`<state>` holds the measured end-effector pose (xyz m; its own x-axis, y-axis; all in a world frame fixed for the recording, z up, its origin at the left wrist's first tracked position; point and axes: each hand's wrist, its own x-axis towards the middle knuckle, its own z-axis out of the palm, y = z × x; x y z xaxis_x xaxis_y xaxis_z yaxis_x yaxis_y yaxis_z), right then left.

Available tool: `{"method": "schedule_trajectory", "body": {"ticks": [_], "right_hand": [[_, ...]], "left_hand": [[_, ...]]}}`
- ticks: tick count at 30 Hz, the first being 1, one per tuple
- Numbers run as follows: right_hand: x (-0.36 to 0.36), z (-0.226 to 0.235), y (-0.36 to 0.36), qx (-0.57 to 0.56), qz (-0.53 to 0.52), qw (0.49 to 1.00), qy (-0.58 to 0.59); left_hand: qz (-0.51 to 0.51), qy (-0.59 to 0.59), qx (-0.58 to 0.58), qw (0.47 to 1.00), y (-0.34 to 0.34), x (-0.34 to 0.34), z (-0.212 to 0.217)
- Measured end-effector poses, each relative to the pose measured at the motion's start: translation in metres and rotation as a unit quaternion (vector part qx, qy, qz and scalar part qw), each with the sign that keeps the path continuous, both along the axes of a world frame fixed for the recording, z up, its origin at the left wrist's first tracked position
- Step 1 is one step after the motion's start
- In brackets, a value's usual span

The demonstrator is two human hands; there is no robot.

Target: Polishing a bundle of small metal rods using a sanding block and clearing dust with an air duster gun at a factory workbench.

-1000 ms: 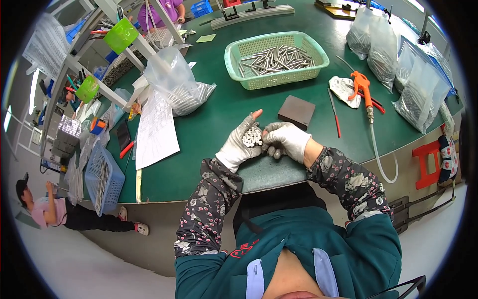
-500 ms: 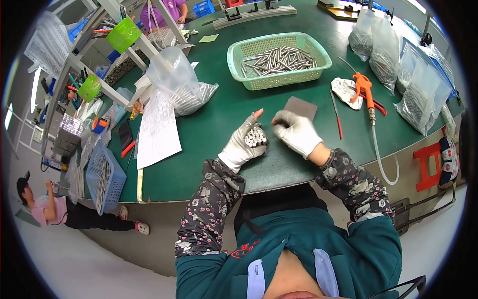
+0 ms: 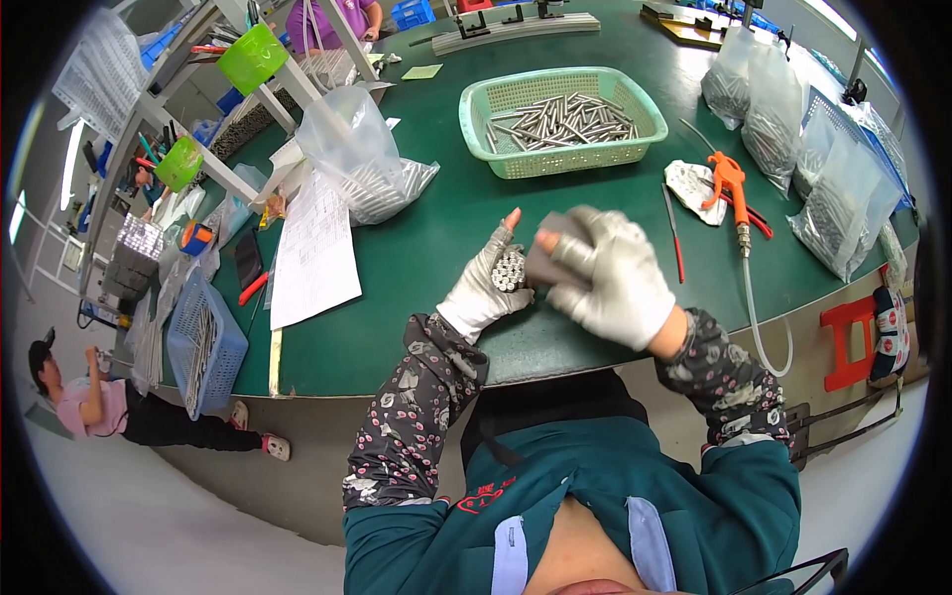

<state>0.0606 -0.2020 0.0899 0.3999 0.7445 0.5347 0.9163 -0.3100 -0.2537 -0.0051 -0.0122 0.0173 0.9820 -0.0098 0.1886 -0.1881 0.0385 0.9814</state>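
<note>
Rods [image 3: 510,269] sit bunched in the person's left hand [image 3: 476,297], their pale round ends showing, and that grip is closed around the bundle over the near part of the green tabletop [image 3: 416,268]. The right hand [image 3: 625,283], slightly blurred, has its grip clamped on a dark block [image 3: 542,266], which is tilted just beside the rod ends; whether the two touch cannot be told. Both hands wear whitish gloves that leave the thumb tips bare. Beyond them, a pale green basket [image 3: 562,157] holds a loose heap of metal pins [image 3: 565,124]. To the right lie a thin tool with a red handle [image 3: 678,253], a white cloth [image 3: 689,183] and an orange air gun [image 3: 729,178] with a clear hose [image 3: 751,317]; farther right stand clear bags [image 3: 838,223] of metal parts. On the left are printed paper [image 3: 312,258], a filled plastic bag [image 3: 367,188] partly over it, and a blue basket [image 3: 223,352] of thin rods.
</note>
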Motion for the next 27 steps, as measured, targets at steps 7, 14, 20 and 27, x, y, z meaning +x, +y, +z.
{"method": "schedule_trajectory", "body": {"ticks": [7,14,20,27], "right_hand": [[0.007,0.009,0.008,0.002,-0.093,0.995,-0.028],[0.02,0.003,0.01,-0.001,-0.147,0.988,-0.054],[0.008,-0.002,0.015,-0.028,-0.048,0.997,-0.048],[-0.004,-0.003,0.017,-0.029,-0.017,0.998,-0.054]], "left_hand": [[-0.004,-0.002,-0.038,0.999,-0.001,0.003,-0.001],[0.014,0.046,0.002,0.999,-0.001,0.005,-0.004],[0.02,-0.057,0.049,0.997,-0.001,0.01,-0.009],[-0.01,-0.095,0.002,0.995,0.005,0.01,-0.013]]}}
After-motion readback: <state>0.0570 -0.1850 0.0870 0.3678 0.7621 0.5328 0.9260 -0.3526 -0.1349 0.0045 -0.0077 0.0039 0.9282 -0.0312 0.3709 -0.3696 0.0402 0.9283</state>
